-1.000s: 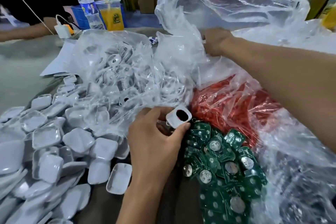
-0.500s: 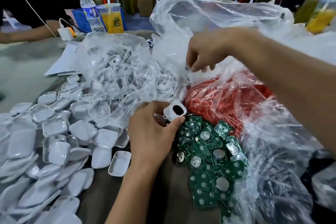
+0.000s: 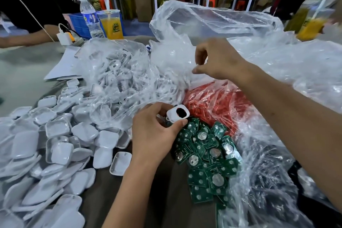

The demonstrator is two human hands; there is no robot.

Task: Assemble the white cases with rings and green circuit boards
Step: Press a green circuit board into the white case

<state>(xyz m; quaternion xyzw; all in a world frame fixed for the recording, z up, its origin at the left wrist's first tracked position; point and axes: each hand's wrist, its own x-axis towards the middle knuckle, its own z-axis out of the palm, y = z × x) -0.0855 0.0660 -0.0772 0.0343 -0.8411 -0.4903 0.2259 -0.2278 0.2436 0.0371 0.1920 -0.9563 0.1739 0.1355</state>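
Observation:
My left hand point(image 3: 153, 135) pinches a white case point(image 3: 178, 115) with a dark oval opening, just above the pile of green circuit boards point(image 3: 205, 153). My right hand point(image 3: 218, 59) hovers over the clear plastic bag point(image 3: 166, 65) with thumb and fingers curled; whether they pinch the film or something tiny I cannot tell. Under that bag lie white ring-shaped parts point(image 3: 116, 68). A heap of white case shells point(image 3: 55, 135) covers the left of the table. Red parts point(image 3: 212, 102) sit in another clear bag behind the boards.
A water bottle point(image 3: 89, 18) and an orange drink cup point(image 3: 111, 24) stand at the back, beside a white charger point(image 3: 64, 38). Another person's arm point(image 3: 24, 38) rests on the far left of the table. Crumpled plastic point(image 3: 277, 181) fills the right side.
My right hand has drawn back from deep in the bag toward me and to the left, fingers now curled above the plastic. My left hand still holds the white case in the same place.

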